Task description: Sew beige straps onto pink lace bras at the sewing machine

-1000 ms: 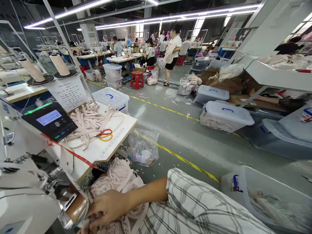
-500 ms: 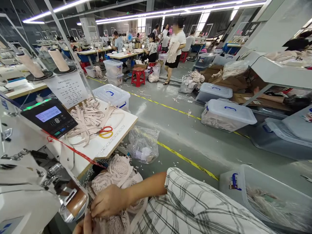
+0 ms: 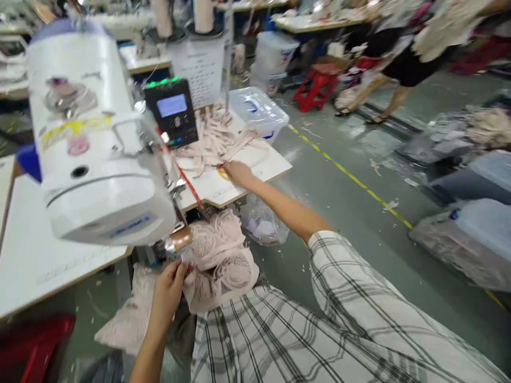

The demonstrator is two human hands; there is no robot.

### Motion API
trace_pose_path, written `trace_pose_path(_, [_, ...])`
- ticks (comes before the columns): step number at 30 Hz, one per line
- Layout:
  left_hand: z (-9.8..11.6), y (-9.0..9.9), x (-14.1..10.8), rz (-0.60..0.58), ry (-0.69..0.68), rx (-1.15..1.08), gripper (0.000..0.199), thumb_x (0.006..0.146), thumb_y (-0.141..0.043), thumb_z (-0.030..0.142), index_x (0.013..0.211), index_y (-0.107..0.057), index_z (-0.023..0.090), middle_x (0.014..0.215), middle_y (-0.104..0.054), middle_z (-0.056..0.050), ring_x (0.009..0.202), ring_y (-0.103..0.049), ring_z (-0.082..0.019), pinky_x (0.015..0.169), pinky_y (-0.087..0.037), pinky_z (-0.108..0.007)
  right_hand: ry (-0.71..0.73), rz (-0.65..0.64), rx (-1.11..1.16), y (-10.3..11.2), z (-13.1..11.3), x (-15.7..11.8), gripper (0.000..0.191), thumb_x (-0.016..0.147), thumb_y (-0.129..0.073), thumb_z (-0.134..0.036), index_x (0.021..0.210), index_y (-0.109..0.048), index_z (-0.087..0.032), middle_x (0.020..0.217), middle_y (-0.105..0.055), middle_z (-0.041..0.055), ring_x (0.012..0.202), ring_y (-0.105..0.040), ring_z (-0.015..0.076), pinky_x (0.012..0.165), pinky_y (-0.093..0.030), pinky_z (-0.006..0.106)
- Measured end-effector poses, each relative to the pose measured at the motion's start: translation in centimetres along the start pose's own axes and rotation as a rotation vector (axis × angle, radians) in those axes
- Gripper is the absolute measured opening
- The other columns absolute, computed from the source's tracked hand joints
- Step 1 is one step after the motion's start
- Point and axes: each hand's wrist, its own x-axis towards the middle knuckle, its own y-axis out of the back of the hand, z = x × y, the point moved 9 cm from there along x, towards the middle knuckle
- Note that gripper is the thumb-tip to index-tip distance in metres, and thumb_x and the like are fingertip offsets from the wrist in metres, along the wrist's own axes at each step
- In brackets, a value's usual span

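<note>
My left hand is closed, thumb and fingers pinching the edge of a pale pink lace bra just below the sewing machine's end. More lace bra cups lie above it, over my lap. My right hand is stretched out to the white table top, its fingers closed on the handles of the scissors. One yellow loop shows beside the fingers; the rest is mostly covered. A heap of pale pink straps lies just behind the scissors. The sewing machine stands to the left.
A control panel and a red cord are beside the machine. A lidded clear box stands behind the table, and a plastic bag lies on the floor. A red stool and a walking person are farther back.
My right hand has left the bra by the machine and moved out to the scissors on the table. My left hand stays at the fabric. The view has swung left and down.
</note>
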Motion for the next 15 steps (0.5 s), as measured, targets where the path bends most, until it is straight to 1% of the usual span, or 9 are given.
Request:
trace_pose_path(2, [-0.3,0.1,-0.3,-0.002,0.024,-0.103,0.04,0.086,-0.06,0.054,0.095,-0.073,0.018,0.094,-0.077,-0.009,0.091,-0.069,-0.024,0.083,-0.051,-0.032,-0.025,-0.051,-0.013,-1.4,0.1,-1.1,0.032,0.096,-0.044,-0.015,0.122,-0.053,0.002,0.113,-0.063,0.03,0.103,-0.06,0.0313,0.086,-0.043,0.042])
trace_pose_path(4, [-1.3,0.2,-0.4,-0.009,0.067,-0.313,0.036,0.086,-0.064,0.052,0.093,-0.073,0.017,0.093,-0.076,-0.008,0.089,-0.069,-0.021,0.084,-0.051,-0.03,-0.027,-0.071,-0.018,-2.9,-0.1,-3.1,0.034,0.093,-0.05,-0.018,0.12,-0.052,0.002,0.116,-0.061,0.0316,0.102,-0.06,0.0337,0.084,-0.043,0.042])
trace_pose_path(5, [-2.1,0.1,-0.3,-0.017,0.101,-0.427,0.036,0.085,-0.066,0.052,0.094,-0.073,0.017,0.094,-0.076,-0.007,0.087,-0.069,-0.02,0.082,-0.051,-0.029,-0.054,-0.017,0.007,-3.1,-0.1,-4.7,0.033,0.091,-0.055,-0.023,0.117,-0.055,-0.002,0.113,-0.063,0.0266,0.097,-0.061,0.0313,0.08,-0.044,0.04])
trace_pose_path(7, [-3.5,0.0,-0.4,-0.024,0.165,-0.616,0.037,0.083,-0.07,0.052,0.096,-0.072,0.017,0.093,-0.076,-0.007,0.081,-0.068,-0.017,0.076,-0.052,-0.027,-0.039,-0.028,0.057,-4.0,-1.1,-8.9,0.031,0.092,-0.054,-0.031,0.115,-0.056,-0.01,0.099,-0.067,0.0165,0.08,-0.062,0.0252,0.071,-0.046,0.036])
trace_pose_path(8, [-3.9,-0.1,-0.4,-0.029,0.192,-0.677,0.038,0.083,-0.072,0.052,0.097,-0.072,0.017,0.092,-0.076,-0.007,0.08,-0.068,-0.017,0.074,-0.052,-0.027,-0.019,-0.036,0.164,-4.3,-2.1,-11.5,0.034,0.09,-0.056,-0.035,0.117,-0.056,-0.014,0.093,-0.068,0.0118,0.073,-0.062,0.0226,0.066,-0.046,0.034])
trace_pose_path(10, [-4.3,-0.2,-0.6,-0.039,0.223,-0.735,0.038,0.081,-0.073,0.051,0.096,-0.072,0.017,0.091,-0.075,-0.006,0.078,-0.067,-0.016,0.072,-0.052,-0.026,0.102,-0.066,0.319,-4.5,-5.5,-16.8,0.038,0.086,-0.061,-0.038,0.119,-0.057,-0.019,0.097,-0.069,0.01,0.072,-0.063,0.022,0.064,-0.05,0.034])
trace_pose_path(12, [-4.1,-0.4,-0.8,-0.055,0.226,-0.745,0.037,0.081,-0.073,0.051,0.095,-0.072,0.017,0.089,-0.075,-0.006,0.077,-0.066,-0.015,0.07,-0.052,-0.025,0.265,-0.148,0.401,-5.0,-10.0,-21.2,0.04,0.085,-0.063,-0.037,0.122,-0.057,-0.022,0.111,-0.068,0.0114,0.084,-0.067,0.0246,0.07,-0.054,0.037])
trace_pose_path(13, [-3.8,-0.4,-0.8,-0.06,0.22,-0.744,0.036,0.082,-0.073,0.051,0.095,-0.072,0.017,0.089,-0.074,-0.005,0.076,-0.065,-0.015,0.07,-0.051,-0.024,0.318,-0.166,0.428,-5.2,-12.0,-22.6,0.041,0.085,-0.064,-0.037,0.123,-0.056,-0.023,0.116,-0.067,0.0114,0.092,-0.067,0.026,0.075,-0.056,0.039])
trace_pose_path(15, [-3.3,-0.4,-0.9,-0.063,0.21,-0.729,0.034,0.083,-0.072,0.05,0.095,-0.072,0.018,0.088,-0.074,-0.004,0.076,-0.065,-0.014,0.07,-0.051,-0.024,0.371,-0.165,0.468,-5.3,-14.7,-23.8,0.042,0.086,-0.065,-0.036,0.124,-0.055,-0.023,0.121,-0.066,0.0113,0.104,-0.066,0.0279,0.084,-0.057,0.041])
